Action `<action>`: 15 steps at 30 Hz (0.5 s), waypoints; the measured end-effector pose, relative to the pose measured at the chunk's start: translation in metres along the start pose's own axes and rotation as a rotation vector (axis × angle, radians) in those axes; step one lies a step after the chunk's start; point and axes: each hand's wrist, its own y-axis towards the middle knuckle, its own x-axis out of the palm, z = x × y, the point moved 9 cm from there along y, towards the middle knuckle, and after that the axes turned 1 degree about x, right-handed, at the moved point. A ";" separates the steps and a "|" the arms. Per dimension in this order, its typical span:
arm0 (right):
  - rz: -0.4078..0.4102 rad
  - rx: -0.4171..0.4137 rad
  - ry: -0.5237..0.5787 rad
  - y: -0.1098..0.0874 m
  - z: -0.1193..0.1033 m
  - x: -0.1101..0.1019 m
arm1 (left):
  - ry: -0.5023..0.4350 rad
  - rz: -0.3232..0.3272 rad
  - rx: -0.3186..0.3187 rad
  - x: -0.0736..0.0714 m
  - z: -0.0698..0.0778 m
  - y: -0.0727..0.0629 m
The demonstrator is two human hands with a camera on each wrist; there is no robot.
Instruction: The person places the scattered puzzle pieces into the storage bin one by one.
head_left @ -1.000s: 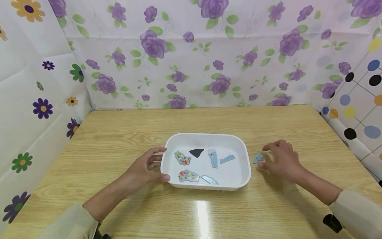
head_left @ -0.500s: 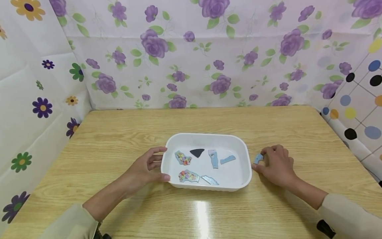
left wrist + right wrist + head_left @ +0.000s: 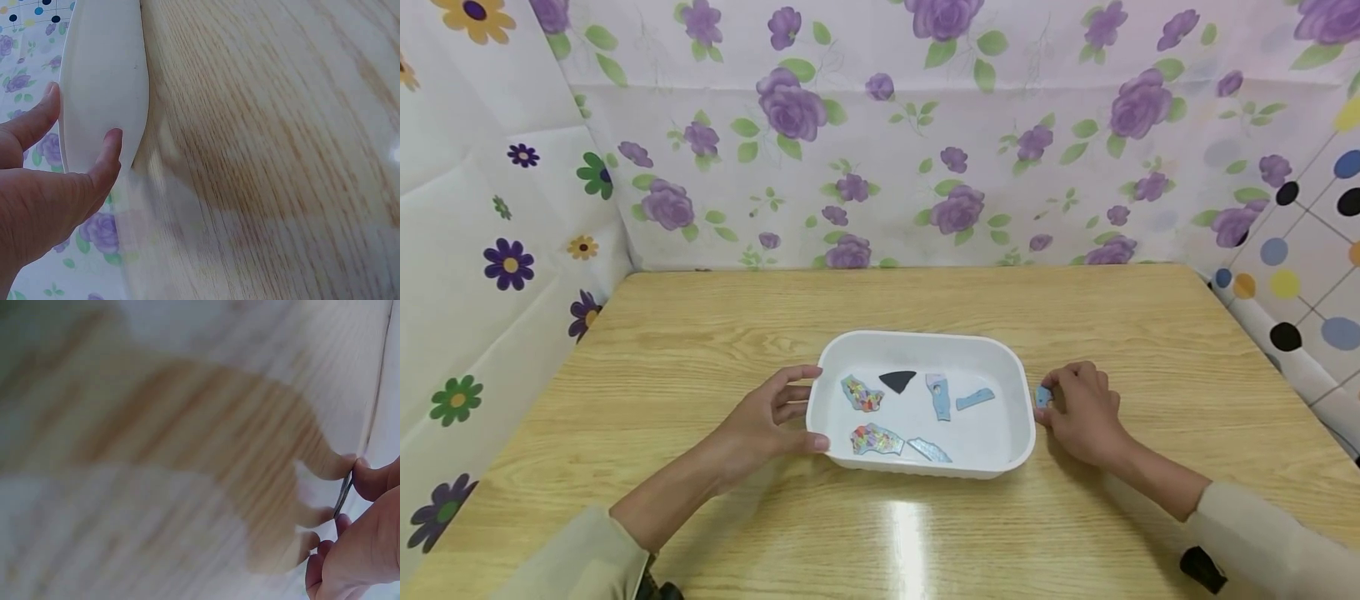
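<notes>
A white plastic tray (image 3: 925, 468) stands on the table, with several flat, irregular puzzle pieces lying apart inside it. My left hand (image 3: 775, 412) holds the tray's left end, its thumb at the front corner and its fingers along the side. The left wrist view shows the same hand (image 3: 59, 187) against the tray's outer wall (image 3: 103, 81). Just outside the tray's right end, my right hand (image 3: 1086, 412) pinches a small blue puzzle piece (image 3: 1042, 397). Seen edge-on in the right wrist view, the piece (image 3: 343, 492) sits between thumb and fingertips; part of it is hidden.
Inside the tray are two multicoloured pieces (image 3: 877, 439), a black one (image 3: 897, 381) and several pale blue ones (image 3: 938, 398). The wood-grain table (image 3: 700, 333) reaches back to a flower-print sheet (image 3: 880, 167). Patterned sheets also flank it left and right.
My right hand has come left towards the tray and taken the blue piece off the table between thumb and fingers. The left hand stays on the tray.
</notes>
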 end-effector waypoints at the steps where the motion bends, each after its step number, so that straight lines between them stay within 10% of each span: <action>1: -0.004 0.007 0.006 0.001 0.001 0.000 | -0.001 0.000 0.000 0.000 0.000 0.000; 15: -0.060 0.026 0.064 0.003 0.001 -0.005 | 0.002 0.010 -0.009 0.000 0.001 0.000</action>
